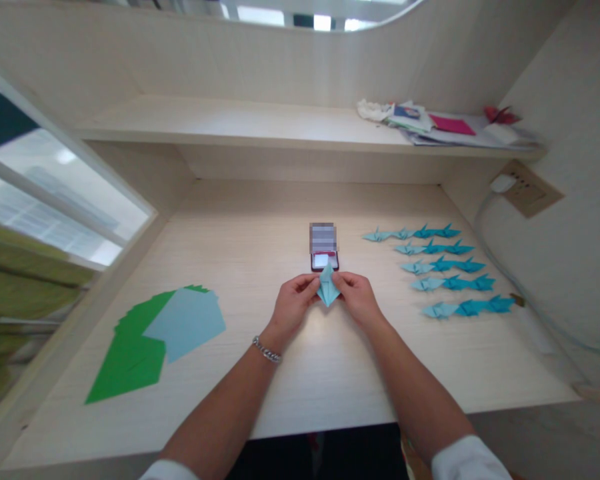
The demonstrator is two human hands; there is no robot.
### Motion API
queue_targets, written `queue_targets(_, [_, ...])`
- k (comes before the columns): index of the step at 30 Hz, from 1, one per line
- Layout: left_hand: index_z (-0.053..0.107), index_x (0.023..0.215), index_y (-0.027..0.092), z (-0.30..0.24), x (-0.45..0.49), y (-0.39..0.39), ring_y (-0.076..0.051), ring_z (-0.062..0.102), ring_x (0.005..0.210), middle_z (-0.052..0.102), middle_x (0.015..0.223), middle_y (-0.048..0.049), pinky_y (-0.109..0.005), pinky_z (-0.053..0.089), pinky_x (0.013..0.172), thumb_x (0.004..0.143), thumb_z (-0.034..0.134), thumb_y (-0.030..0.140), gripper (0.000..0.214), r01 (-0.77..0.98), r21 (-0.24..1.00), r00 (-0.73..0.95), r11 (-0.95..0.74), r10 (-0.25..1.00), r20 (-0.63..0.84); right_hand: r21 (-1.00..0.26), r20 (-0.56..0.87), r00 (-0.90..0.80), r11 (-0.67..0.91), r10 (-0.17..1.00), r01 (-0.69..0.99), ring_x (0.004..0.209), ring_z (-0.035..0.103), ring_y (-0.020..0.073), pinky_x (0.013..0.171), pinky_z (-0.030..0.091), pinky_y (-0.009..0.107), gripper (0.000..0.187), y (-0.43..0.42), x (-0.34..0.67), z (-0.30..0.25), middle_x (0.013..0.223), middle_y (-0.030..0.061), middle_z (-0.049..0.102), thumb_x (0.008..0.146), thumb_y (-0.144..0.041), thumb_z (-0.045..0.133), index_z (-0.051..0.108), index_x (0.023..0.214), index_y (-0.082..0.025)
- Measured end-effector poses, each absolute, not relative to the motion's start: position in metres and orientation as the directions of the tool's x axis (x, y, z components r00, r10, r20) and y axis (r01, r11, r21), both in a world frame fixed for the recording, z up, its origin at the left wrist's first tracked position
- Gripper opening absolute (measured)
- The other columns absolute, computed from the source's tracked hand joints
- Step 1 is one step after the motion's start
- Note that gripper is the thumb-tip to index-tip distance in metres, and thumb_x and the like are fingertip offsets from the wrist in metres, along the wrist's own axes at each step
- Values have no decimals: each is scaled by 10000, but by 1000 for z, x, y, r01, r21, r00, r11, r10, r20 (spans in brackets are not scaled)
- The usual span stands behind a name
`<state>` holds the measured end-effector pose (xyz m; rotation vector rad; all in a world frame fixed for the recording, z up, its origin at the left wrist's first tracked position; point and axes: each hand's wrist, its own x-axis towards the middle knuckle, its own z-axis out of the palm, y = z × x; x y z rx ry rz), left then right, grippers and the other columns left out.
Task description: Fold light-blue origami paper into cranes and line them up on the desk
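Desk, pale wood grain, seen from above. Item one: paper figure, light blue, partly folded, pointed at top and bottom, held just above the desk at its middle, directly in front of the phone. Left hand: fingers closed, pinching the figure's left edge; a metal bracelet on the wrist. Right hand: fingers closed, pinching the figure's right edge. Phone: propped up just behind the figure, screen lit. Folded cranes: five rows on the desk's right side, well apart from the hands, light blue pieces to the left of each row, darker blue to the right. Green sheets: a fanned stack lying flat on the desk's left side. Light blue sheet: lying on the green stack, overlapping its right part. Shelf: above the desk's back edge, carrying a loose pile of papers at its right end. Wall socket: on the right wall, with a white plug and cable hanging from it.
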<state>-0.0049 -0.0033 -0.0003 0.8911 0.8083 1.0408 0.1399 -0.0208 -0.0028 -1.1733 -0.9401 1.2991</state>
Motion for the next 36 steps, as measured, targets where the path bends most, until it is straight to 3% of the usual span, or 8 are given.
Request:
queue_targets(16, [700, 941, 116, 1, -4, -5, -154, 613, 752, 690, 880, -100, -308, 506, 714, 734, 694, 285, 267, -394, 869, 319, 301, 931, -178, -1000, -5, 203, 0, 979, -25, 701, 624, 193, 649, 477, 292, 298, -20, 139, -6, 795, 57, 718, 724, -422, 660, 737, 836, -157])
queue_targets(25, [704, 925, 118, 1, -7, -3, -169, 627, 762, 696, 890, -108, -320, 499, 725, 697, 720, 265, 271, -416, 859, 308, 298, 935, -175, -999, 11, 113, 16, 994, -45, 690, 623, 183, 671, 487, 300, 237, -17, 140, -8, 793, 54, 708, 672, -342, 708, 713, 825, -161])
queue_targets(30, [702, 896, 126, -2, -8, -2, -166, 623, 777, 694, 882, -86, -312, 493, 750, 640, 754, 197, 271, -329, 909, 308, 257, 939, -154, -1000, 2, 116, 5, 993, -27, 677, 615, 175, 644, 485, 284, 210, -18, 138, -8, 769, 50, 696, 701, -343, 672, 693, 805, -161])
queue_targets(36, [700, 890, 117, 0, -7, -3, -146, 601, 705, 681, 814, -79, -298, 501, 679, 729, 690, 288, 235, -396, 865, 307, 308, 932, -191, -997, 24, 101, 16, 995, 74, 685, 608, 174, 649, 479, 278, 199, -19, 137, -5, 776, 45, 690, 736, -328, 632, 679, 832, -160])
